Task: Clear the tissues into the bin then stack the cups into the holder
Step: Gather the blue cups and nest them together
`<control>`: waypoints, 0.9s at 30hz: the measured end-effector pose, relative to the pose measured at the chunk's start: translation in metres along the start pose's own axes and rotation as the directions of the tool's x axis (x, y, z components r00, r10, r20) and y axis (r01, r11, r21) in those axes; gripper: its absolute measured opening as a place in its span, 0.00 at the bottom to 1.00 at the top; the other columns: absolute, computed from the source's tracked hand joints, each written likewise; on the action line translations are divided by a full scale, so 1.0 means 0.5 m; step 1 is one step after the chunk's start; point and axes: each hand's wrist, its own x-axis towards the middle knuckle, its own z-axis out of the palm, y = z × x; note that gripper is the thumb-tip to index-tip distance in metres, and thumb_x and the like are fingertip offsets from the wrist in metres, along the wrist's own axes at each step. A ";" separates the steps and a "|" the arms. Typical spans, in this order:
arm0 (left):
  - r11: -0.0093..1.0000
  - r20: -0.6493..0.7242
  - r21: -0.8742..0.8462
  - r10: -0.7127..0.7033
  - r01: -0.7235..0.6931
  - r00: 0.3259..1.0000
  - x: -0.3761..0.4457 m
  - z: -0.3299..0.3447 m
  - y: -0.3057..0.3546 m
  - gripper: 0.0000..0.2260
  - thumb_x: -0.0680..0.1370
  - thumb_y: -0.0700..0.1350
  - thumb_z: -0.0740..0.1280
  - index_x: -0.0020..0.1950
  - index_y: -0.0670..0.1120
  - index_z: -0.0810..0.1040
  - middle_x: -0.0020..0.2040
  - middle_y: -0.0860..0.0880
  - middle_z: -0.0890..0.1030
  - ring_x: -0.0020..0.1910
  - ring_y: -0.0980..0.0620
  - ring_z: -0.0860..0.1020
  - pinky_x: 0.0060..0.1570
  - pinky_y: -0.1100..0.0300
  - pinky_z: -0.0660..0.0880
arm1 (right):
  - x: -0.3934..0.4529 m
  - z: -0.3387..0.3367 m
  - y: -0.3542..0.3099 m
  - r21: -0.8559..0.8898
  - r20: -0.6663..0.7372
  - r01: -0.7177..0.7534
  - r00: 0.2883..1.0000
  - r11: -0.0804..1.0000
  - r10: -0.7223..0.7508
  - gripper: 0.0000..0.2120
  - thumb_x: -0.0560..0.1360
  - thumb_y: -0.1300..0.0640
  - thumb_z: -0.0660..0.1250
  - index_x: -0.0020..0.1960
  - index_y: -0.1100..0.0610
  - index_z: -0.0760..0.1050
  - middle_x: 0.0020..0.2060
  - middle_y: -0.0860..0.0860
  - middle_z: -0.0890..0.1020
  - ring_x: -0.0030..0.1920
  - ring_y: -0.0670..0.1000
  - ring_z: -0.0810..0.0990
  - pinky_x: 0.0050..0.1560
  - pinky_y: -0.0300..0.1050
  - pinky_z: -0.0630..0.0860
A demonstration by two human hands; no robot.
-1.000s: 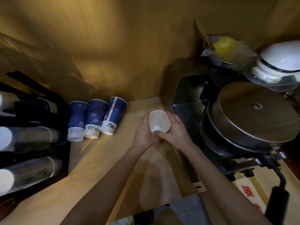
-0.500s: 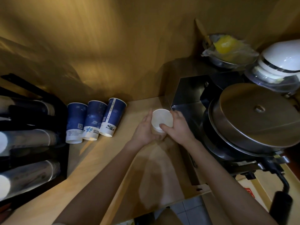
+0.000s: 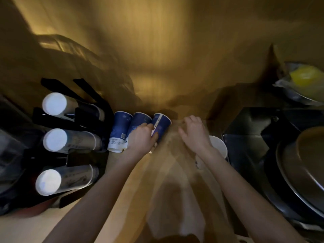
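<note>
Blue cups (image 3: 140,130) now under left hand (image 3: 140,139), white cup (image 3: 218,146) released

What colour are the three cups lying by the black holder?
Dark blue cups with white bands near their rims, shown by the head view.

2 bare forearms, no sleeves, hands (image 3: 142,137) ungloved

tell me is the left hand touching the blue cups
Touching. The head view shows the left hand laid over the middle and right blue cups, fingers curled on the rightmost one. The right hand hovers open beside them.
</note>
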 end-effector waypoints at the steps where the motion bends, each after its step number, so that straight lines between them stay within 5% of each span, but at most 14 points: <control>1: 0.999 -0.022 -0.006 -0.032 0.032 0.999 0.003 -0.002 -0.019 0.13 0.77 0.50 0.60 0.54 0.43 0.75 0.54 0.42 0.78 0.53 0.42 0.77 0.45 0.50 0.73 | 0.010 0.014 -0.014 0.030 0.026 0.010 1.000 0.999 -0.010 0.14 0.76 0.54 0.60 0.57 0.60 0.72 0.56 0.57 0.76 0.58 0.55 0.71 0.59 0.49 0.69; 5: 0.990 -0.024 -0.010 -0.139 0.139 0.990 0.014 0.014 -0.084 0.18 0.77 0.48 0.60 0.64 0.41 0.68 0.63 0.40 0.73 0.61 0.41 0.71 0.56 0.48 0.71 | 0.045 0.079 -0.057 0.124 0.116 -0.021 0.993 0.992 0.006 0.17 0.76 0.51 0.61 0.60 0.61 0.69 0.58 0.58 0.76 0.60 0.56 0.71 0.61 0.51 0.70; 8: 0.983 0.021 -0.007 -0.181 0.181 0.983 0.027 0.040 -0.119 0.24 0.77 0.49 0.60 0.71 0.41 0.59 0.70 0.41 0.65 0.69 0.43 0.65 0.64 0.49 0.67 | 0.066 0.131 -0.071 0.246 0.246 -0.229 0.955 0.942 0.167 0.24 0.74 0.49 0.64 0.62 0.63 0.66 0.60 0.60 0.75 0.61 0.59 0.72 0.61 0.55 0.72; 15: 0.964 0.146 0.008 -0.264 0.266 0.953 0.032 0.103 -0.160 0.27 0.77 0.48 0.60 0.72 0.40 0.56 0.70 0.39 0.65 0.68 0.41 0.64 0.65 0.49 0.66 | 0.087 0.221 -0.076 0.485 0.502 -0.668 0.741 0.564 0.446 0.24 0.72 0.46 0.67 0.57 0.64 0.75 0.54 0.59 0.81 0.55 0.58 0.78 0.47 0.40 0.69; 20: 0.956 0.131 0.024 -0.291 0.291 0.948 0.027 0.126 -0.168 0.29 0.76 0.47 0.63 0.72 0.40 0.54 0.71 0.38 0.64 0.69 0.41 0.64 0.66 0.49 0.64 | 0.094 0.258 -0.086 0.565 0.613 -0.779 0.617 0.272 0.493 0.23 0.69 0.51 0.71 0.58 0.64 0.73 0.55 0.61 0.81 0.53 0.59 0.80 0.50 0.48 0.77; 23: 0.954 0.115 -0.007 -0.296 0.299 0.948 0.027 0.133 -0.168 0.30 0.75 0.45 0.64 0.72 0.40 0.54 0.70 0.38 0.64 0.68 0.41 0.64 0.67 0.50 0.63 | 0.092 0.252 -0.080 0.566 0.690 -0.818 0.540 0.106 0.482 0.21 0.68 0.53 0.73 0.56 0.62 0.72 0.53 0.61 0.81 0.48 0.57 0.81 0.40 0.45 0.78; 27: 0.950 0.102 -0.018 -0.310 0.313 0.945 0.029 0.131 -0.163 0.30 0.73 0.45 0.66 0.71 0.40 0.56 0.68 0.39 0.66 0.67 0.41 0.65 0.66 0.50 0.65 | 0.091 0.223 -0.057 0.609 0.706 -0.793 0.559 0.031 0.435 0.12 0.69 0.54 0.72 0.47 0.59 0.74 0.39 0.54 0.81 0.36 0.50 0.79 0.29 0.40 0.78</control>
